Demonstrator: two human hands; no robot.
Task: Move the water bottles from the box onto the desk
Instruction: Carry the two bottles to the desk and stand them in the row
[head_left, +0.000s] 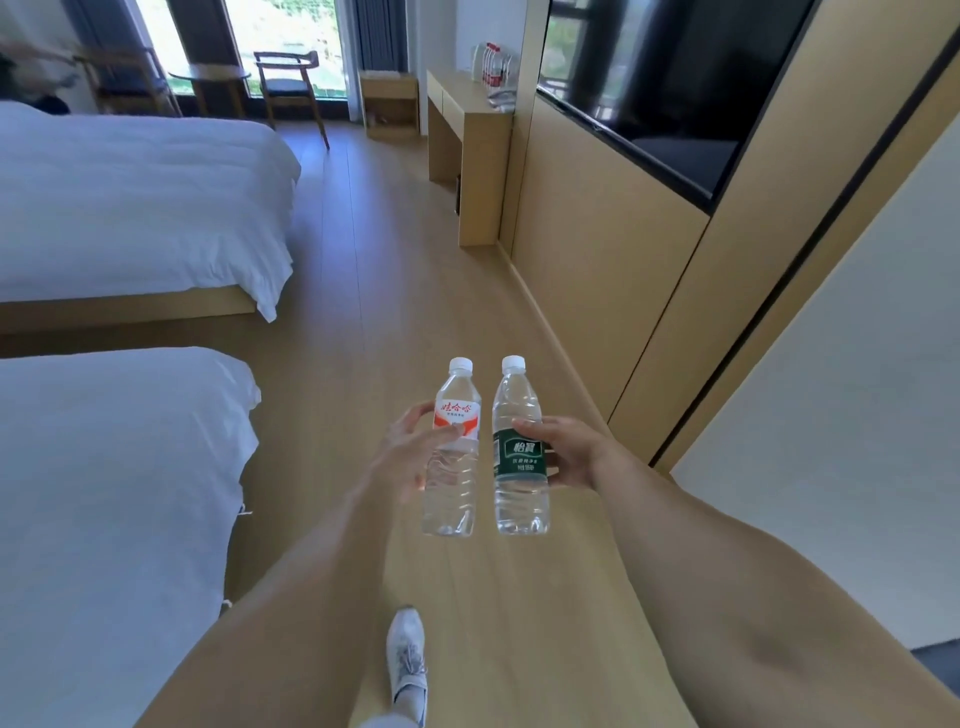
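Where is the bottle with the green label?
The green-label bottle is upright in the right hand, low in the head view, beside the red-label bottle held by the left hand.

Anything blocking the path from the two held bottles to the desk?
Nothing visible. The left hand holds the red-label bottle and the right hand holds the green-label bottle. Bare wood floor runs ahead to the desk along the right wall. Bottles already stand at its far end.
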